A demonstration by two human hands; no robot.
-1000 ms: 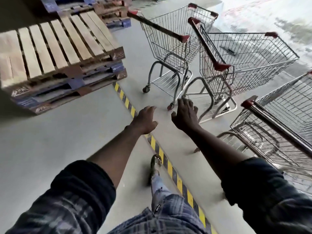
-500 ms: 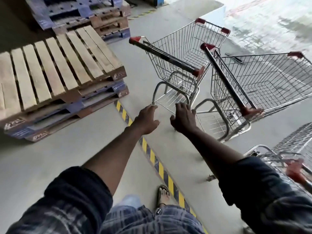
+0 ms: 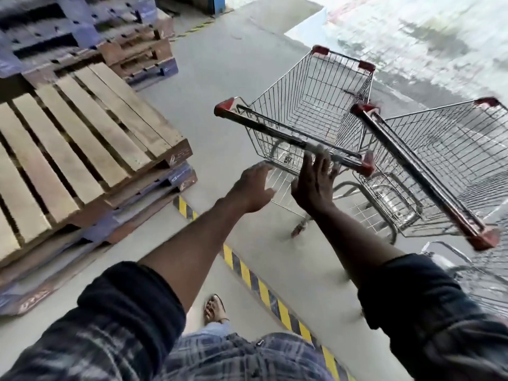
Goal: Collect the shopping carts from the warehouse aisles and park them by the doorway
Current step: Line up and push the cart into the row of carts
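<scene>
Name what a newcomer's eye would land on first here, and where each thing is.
Two wire shopping carts with red-capped handles stand centre-right, the near cart beside the second cart. Both arms stretch toward the near one: the right hand open at its handle, the left hand open just below. Stacked wooden pallets fill the left.

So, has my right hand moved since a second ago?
Yes. The right hand has gone forward, away from the striped floor tape, and its straight fingers now reach the nearer cart's handle.
</scene>
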